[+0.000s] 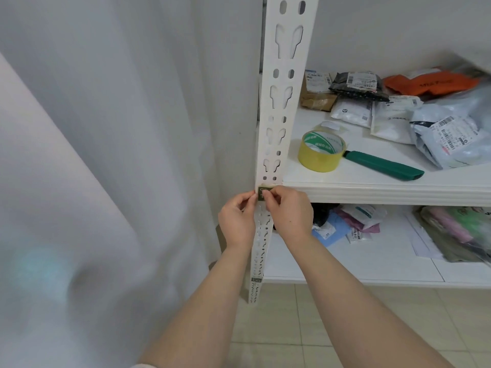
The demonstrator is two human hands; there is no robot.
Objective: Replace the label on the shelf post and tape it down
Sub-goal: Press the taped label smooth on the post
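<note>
A white slotted shelf post runs down the middle of the view. A small dark green label sits on the post at the level of the upper shelf edge. My left hand pinches the label's left side and my right hand pinches its right side, fingertips touching it. A yellow tape roll with a green-printed core lies on the upper shelf, right of the post. A green-handled cutter lies beside the roll. Part of the label is hidden under my fingers.
Mailing bags and parcels crowd the back and right of the upper shelf. More packets lie on the lower shelf. A white curtain hangs left of the post. A second small label sits lower on the post. Beige floor tiles lie below.
</note>
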